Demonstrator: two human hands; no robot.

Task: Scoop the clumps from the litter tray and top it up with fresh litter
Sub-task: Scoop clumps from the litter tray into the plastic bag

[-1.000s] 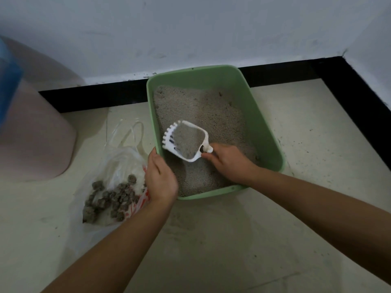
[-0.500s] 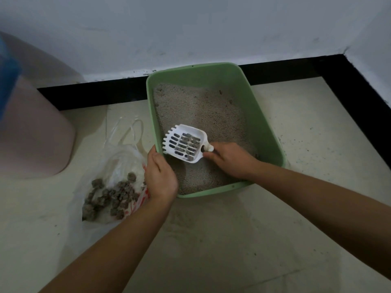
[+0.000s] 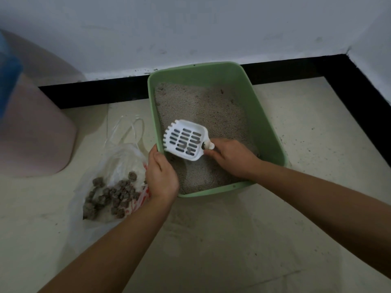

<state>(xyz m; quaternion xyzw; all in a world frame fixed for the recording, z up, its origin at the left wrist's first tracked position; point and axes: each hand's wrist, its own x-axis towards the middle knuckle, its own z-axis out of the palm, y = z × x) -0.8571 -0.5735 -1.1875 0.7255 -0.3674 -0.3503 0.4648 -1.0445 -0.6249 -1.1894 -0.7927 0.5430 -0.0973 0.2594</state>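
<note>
A green litter tray (image 3: 267, 123) sits on the floor against the wall, with grey litter (image 3: 203, 111) spread inside. My right hand (image 3: 232, 157) grips the handle of a white slotted scoop (image 3: 185, 140), held just above the litter near the tray's front left. The scoop holds almost nothing; a small dark bit lies near its handle end. My left hand (image 3: 161, 176) grips the tray's front-left rim. Left of the tray lies a clear plastic bag (image 3: 118, 166) with several dark clumps (image 3: 112, 193) in it.
A pink rounded container (image 3: 36, 132) stands at the far left, with something blue and blurred (image 3: 8, 70) above it. A black skirting (image 3: 349, 85) runs along the white wall behind and to the right. Pale floor (image 3: 232, 240) lies in front of the tray.
The scoop was full of litter a second ago; the loose litter has sifted through its slots and it is now nearly empty. Both hands have stayed in place.
</note>
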